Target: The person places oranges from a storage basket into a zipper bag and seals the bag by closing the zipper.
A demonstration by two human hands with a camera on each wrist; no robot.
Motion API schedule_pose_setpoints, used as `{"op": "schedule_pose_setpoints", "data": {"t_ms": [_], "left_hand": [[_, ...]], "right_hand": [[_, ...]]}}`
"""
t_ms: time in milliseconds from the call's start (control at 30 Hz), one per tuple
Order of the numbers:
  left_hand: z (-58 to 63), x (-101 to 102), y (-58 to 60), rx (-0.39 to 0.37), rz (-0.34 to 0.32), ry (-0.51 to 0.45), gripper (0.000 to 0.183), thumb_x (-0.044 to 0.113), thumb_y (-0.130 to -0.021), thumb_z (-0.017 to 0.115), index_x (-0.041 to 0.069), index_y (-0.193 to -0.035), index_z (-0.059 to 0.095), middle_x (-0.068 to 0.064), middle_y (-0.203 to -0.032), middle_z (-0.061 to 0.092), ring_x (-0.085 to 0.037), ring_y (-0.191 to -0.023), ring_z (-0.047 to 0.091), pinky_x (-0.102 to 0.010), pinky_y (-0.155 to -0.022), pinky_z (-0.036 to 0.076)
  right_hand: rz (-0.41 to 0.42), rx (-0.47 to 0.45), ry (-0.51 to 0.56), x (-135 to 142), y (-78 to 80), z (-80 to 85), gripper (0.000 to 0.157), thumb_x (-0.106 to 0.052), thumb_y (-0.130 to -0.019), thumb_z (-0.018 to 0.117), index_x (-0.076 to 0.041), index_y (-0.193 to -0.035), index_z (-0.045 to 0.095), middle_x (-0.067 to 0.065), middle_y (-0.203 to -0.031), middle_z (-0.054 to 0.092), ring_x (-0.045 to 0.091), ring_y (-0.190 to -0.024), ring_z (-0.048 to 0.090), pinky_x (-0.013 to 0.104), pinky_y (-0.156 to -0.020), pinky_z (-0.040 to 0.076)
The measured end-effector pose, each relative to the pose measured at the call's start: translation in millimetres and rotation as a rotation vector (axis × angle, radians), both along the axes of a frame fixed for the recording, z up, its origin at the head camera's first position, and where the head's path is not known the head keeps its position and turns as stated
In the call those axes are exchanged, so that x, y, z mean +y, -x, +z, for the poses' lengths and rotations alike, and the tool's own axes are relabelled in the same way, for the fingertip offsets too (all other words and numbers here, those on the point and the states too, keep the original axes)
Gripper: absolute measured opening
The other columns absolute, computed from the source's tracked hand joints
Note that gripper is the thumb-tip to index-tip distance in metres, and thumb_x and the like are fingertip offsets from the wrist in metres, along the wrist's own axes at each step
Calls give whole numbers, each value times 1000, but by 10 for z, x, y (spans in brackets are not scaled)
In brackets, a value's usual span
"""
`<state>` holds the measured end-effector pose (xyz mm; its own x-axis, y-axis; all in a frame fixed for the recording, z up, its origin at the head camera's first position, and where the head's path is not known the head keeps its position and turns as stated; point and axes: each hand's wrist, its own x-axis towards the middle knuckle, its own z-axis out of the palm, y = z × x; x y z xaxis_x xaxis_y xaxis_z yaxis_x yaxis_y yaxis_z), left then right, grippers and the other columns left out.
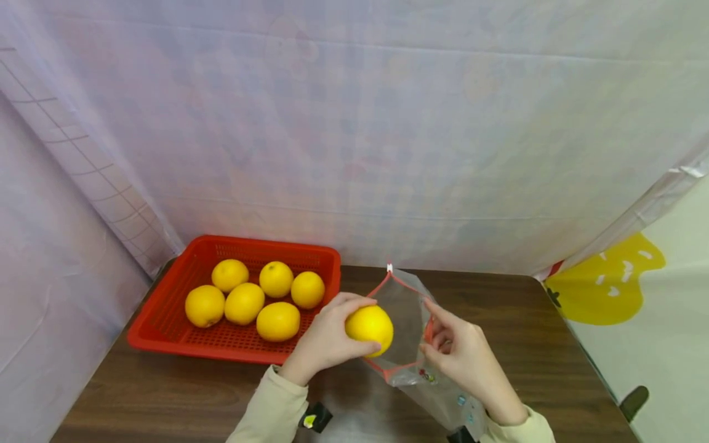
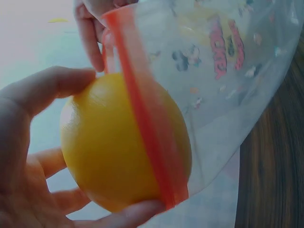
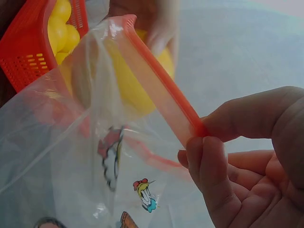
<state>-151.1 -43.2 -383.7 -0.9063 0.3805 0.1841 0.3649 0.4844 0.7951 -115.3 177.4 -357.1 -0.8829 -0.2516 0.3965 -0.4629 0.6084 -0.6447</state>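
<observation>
In the head view my left hand [image 1: 330,338] grips a round yellow orange [image 1: 370,331], fingers over its top and thumb underneath. The orange is at the mouth of a clear zip bag [image 1: 407,323] with a red zip edge and a white slider at its far corner. My right hand [image 1: 462,349] pinches the near right side of that edge, holding the mouth spread. Seen from the left wrist, the red zip strip [image 2: 149,137] crosses in front of the orange [image 2: 102,147]. From the right wrist, thumb and finger pinch the strip [image 3: 173,97]; cartoon prints show on the plastic.
A red plastic basket [image 1: 183,349] with several more oranges [image 1: 244,303] stands on the left of the dark wooden table [image 1: 532,344]. A pale curtain [image 1: 388,123] hangs right behind the table. A yellow patterned sheet [image 1: 609,289] is at the right edge.
</observation>
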Motion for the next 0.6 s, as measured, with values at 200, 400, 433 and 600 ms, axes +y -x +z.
{"op": "schedule_pose_setpoints", "data": {"t_ms": [200, 400, 433, 600], "left_hand": [[-13, 23, 11, 2, 33, 74, 58, 36, -67, 74, 22, -121, 58, 2, -118, 49, -17, -91, 54, -35, -75, 47], [-23, 29, 14, 29, 30, 115, 59, 37, -66, 74, 22, -121, 58, 2, -118, 49, -17, -91, 54, -35, -75, 46], [-20, 31, 11, 34, 30, 119, 59, 37, -66, 74, 23, -121, 58, 2, -118, 49, -17, -92, 54, -35, -74, 46], [-22, 36, 12, 46, 27, 126, 60, 38, -65, 75, 23, -121, 58, 2, -118, 49, -16, -93, 54, -35, -74, 46]], "right_hand": [[16, 1, 26, -5, 13, -8, 63, 15, -63, 70, 11, -122, 50, -1, -74, 56, 1, -58, 50, 20, -50, 46], [0, 5, 20, -26, 21, -10, 60, 15, -63, 69, 10, -120, 52, 0, -74, 57, 0, -58, 51, 20, -50, 46], [-6, 11, 17, -29, 22, -10, 59, 15, -63, 69, 10, -119, 53, 0, -73, 57, 0, -58, 51, 20, -49, 46], [-30, 30, 5, -39, 18, 3, 53, 15, -62, 67, 8, -114, 57, 0, -71, 58, 1, -59, 52, 20, -50, 47]]}}
